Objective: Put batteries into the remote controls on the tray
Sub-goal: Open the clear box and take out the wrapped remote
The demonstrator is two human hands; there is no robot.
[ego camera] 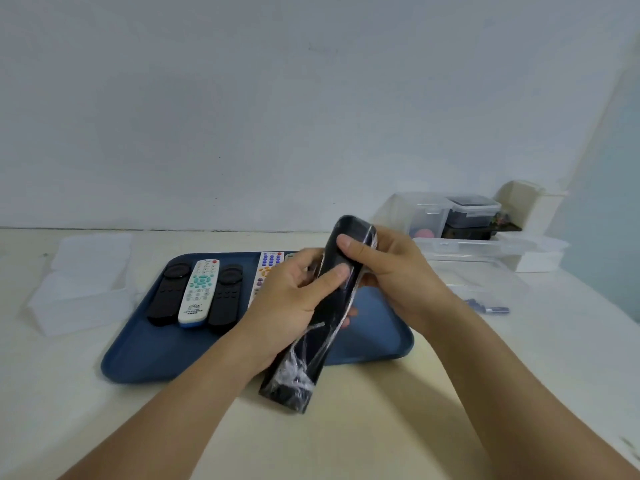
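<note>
Held remote: long black remote control (332,299), sleeved in crinkled clear plastic, tilted above the tray's near edge.
Left hand (294,299): grip closed round its middle.
Right hand (388,271): grip closed round its upper end.
Tray (166,348): blue, smooth, rounded corners, on cream desk (381,427).
On tray: two black remotes (169,296), white remote (200,292).
Batteries (491,308): right, on desk.

The black remote (337,271) held above the tray is glossy plastic, sheathed in a clear, crinkled plastic wrapper (294,372) that catches light. The blue tray (145,355) appears smooth, semi-matt plastic. Two black remotes (168,294) on it look matt; the white remote (199,292) shows glossy plastic. Storage boxes (485,251) are clear plastic. The table (363,427) is smooth, matt cream.
</note>
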